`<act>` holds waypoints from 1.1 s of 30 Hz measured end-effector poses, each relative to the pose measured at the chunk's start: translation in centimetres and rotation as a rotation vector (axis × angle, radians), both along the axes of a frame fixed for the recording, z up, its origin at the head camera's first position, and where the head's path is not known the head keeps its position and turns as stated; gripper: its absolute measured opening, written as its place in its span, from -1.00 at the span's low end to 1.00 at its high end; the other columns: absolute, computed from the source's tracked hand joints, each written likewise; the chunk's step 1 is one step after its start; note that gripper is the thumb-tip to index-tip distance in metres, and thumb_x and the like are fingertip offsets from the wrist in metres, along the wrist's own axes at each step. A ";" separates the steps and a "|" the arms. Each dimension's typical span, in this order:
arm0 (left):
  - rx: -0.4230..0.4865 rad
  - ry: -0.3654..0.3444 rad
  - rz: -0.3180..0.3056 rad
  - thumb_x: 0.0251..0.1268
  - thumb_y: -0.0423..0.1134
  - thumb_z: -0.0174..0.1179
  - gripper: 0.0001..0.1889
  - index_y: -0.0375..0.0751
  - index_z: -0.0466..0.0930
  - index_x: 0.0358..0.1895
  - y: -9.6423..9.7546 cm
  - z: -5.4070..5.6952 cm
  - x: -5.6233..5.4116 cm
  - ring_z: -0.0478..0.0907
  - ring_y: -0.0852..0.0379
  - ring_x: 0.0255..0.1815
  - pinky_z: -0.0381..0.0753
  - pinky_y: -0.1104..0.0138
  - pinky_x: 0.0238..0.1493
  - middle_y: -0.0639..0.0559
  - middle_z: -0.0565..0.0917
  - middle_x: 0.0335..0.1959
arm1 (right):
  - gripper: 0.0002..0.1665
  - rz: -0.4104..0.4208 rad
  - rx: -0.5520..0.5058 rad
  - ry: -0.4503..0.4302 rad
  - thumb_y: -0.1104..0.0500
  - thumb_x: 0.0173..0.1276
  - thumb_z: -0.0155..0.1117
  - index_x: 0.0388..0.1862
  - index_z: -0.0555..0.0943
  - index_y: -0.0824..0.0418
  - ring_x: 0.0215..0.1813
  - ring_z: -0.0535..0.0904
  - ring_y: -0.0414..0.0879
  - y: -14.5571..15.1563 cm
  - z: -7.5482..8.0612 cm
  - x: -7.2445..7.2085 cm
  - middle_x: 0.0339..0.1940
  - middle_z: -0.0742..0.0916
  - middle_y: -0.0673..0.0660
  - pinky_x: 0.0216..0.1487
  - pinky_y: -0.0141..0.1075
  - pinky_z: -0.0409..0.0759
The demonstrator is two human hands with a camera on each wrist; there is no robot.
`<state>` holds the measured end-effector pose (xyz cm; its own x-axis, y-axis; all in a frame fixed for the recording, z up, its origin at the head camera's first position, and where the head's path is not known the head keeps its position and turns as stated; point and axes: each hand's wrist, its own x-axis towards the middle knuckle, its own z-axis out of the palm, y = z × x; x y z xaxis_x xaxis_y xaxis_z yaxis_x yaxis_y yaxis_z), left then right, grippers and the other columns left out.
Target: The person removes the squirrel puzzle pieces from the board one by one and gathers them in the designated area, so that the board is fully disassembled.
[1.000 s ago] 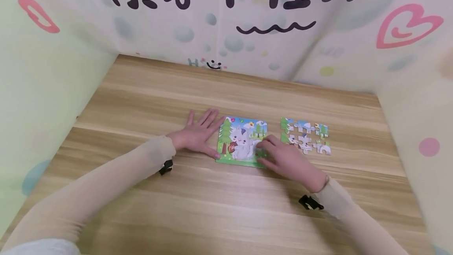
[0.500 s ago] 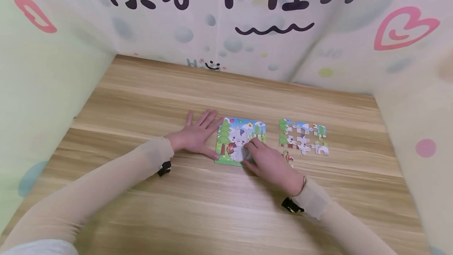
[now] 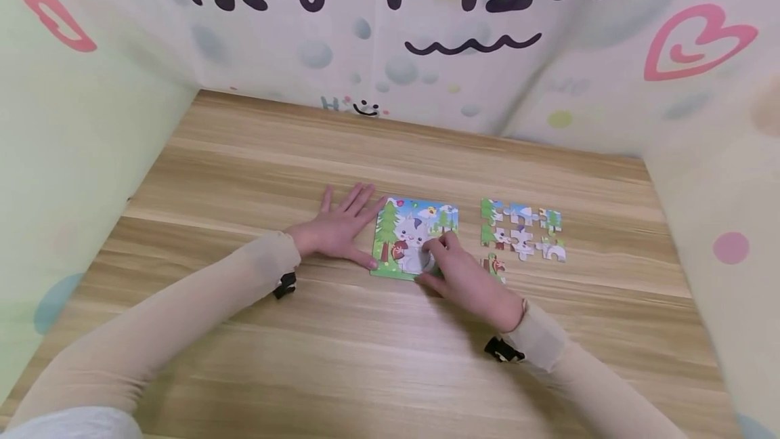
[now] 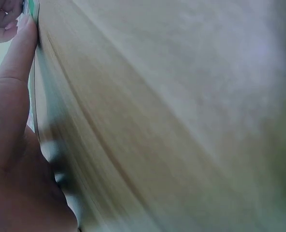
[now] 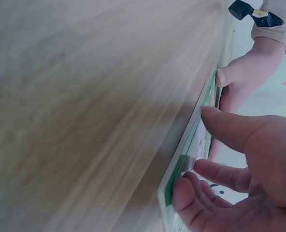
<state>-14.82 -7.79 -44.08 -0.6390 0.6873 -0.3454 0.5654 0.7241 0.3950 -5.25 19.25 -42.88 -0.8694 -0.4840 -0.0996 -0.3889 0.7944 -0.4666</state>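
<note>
A square jigsaw puzzle [image 3: 402,222] with a grey-and-white cartoon animal, trees and sky lies flat on the table. My left hand [image 3: 335,230] rests at its left side, fingers spread and thumb touching the lower left corner. Over the lower right part, my right hand [image 3: 466,276] has its fingers curled at a puzzle piece [image 5: 189,164], one edge of which looks raised in the right wrist view. The right thumb sits at the board's lower edge. In the left wrist view, the left thumb [image 4: 22,53] lies along the board's edge.
Several loose puzzle pieces [image 3: 521,236] lie in spaced rows right of the board. Another piece [image 3: 495,266] sits below them, partly behind my right hand. The wooden table [image 3: 292,351] meets a printed fabric wall [image 3: 292,59] at the back and sides.
My right hand has shifted left from the board's right side over its lower middle, bringing a loose piece below the rows into sight. My left hand has stayed in place.
</note>
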 end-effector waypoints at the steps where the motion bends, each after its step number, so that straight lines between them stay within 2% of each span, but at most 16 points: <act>1: -0.001 -0.001 0.000 0.13 0.47 0.35 0.36 -0.05 -0.38 0.73 0.0 0.0 0.0 -0.59 -0.19 0.70 -0.67 -0.42 0.44 -0.22 -0.49 0.71 | -0.41 -0.003 -0.004 -0.011 0.12 0.38 0.51 0.24 0.53 0.39 -0.25 0.53 -0.11 0.0 0.0 0.0 -0.04 0.54 0.24 -0.28 -0.35 0.64; 10: 0.004 -0.001 0.004 0.12 0.48 0.34 0.36 -0.04 -0.38 0.73 -0.1 -0.2 0.1 -0.57 -0.20 0.71 -0.65 -0.42 0.44 -0.22 -0.49 0.71 | -0.43 -0.004 -0.003 -0.060 0.16 0.37 0.52 0.19 0.49 0.40 -0.18 0.54 -0.05 -0.7 0.5 -0.2 -0.08 0.56 0.22 -0.19 -0.23 0.65; 18: 0.010 0.024 -0.001 0.12 0.50 0.33 0.36 -0.06 -0.36 0.73 -0.2 -0.3 0.1 -0.54 -0.23 0.71 -0.60 -0.45 0.44 -0.25 -0.45 0.71 | -0.55 0.019 -0.010 -0.019 0.22 0.44 0.44 0.13 0.47 0.41 -0.22 0.53 -0.09 -0.8 0.6 -0.1 -0.14 0.57 0.17 -0.20 -0.25 0.65; 23: 0.010 0.013 0.000 0.12 0.50 0.33 0.36 -0.04 -0.37 0.73 -0.2 -0.2 0.1 -0.54 -0.22 0.71 -0.62 -0.43 0.44 -0.24 -0.46 0.71 | -0.57 0.039 0.041 0.005 0.21 0.47 0.40 0.12 0.44 0.41 -0.24 0.49 -0.10 -1.0 0.3 -0.1 -0.15 0.57 0.16 -0.22 -0.26 0.61; 27: 0.014 0.009 -0.001 0.12 0.49 0.34 0.36 -0.04 -0.37 0.73 -0.2 -0.2 0.1 -0.55 -0.22 0.71 -0.64 -0.42 0.44 -0.24 -0.47 0.71 | -0.56 0.027 0.047 0.027 0.21 0.45 0.42 0.10 0.43 0.40 -0.27 0.49 -0.11 -1.0 0.3 0.1 -0.16 0.57 0.17 -0.26 -0.27 0.62; 33: 0.005 0.020 -0.007 0.11 0.49 0.34 0.36 -0.05 -0.35 0.73 -0.2 -0.3 -0.1 -0.54 -0.23 0.71 -0.63 -0.43 0.44 -0.24 -0.46 0.71 | -0.55 -0.011 0.019 -0.003 0.22 0.46 0.41 0.13 0.42 0.39 -0.28 0.53 -0.14 -1.1 0.4 0.1 -0.12 0.59 0.18 -0.25 -0.28 0.64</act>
<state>-14.91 -7.95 -44.39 -0.6412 0.6932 -0.3292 0.5779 0.7184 0.3871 -5.15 18.19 -42.43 -0.8741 -0.4727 -0.1116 -0.3787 0.8072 -0.4528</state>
